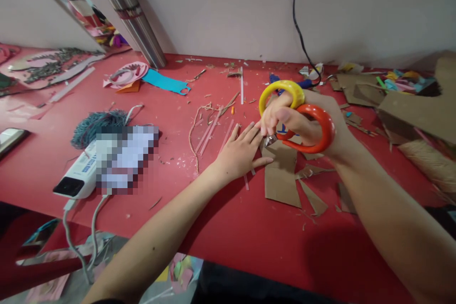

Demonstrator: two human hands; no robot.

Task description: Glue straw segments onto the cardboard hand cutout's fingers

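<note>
My right hand (292, 116) grips a pair of scissors (326, 128) with one yellow and one red-orange loop. Their blades are mostly hidden; a short bit of metal shows below my fingers. Flat on the table lies my left hand (240, 152), fingers stretched out and thumb reaching onto a piece of cardboard (281, 180). The fingertips of both hands come close together at the cardboard's upper end; whether they touch I cannot tell. Blue marks show on the cardboard behind the scissors. Beside it lie cardboard offcuts (313, 197).
Thin glue-stick-like clear strips (212, 130) and twine (192, 133) lie left of my hands. A steel flask (137, 26) stands by the wall. A power bank (76, 175) with cables and grey-blue yarn (96, 126) are at left. Cardboard (416, 109) and a twine roll (427, 164) are at right.
</note>
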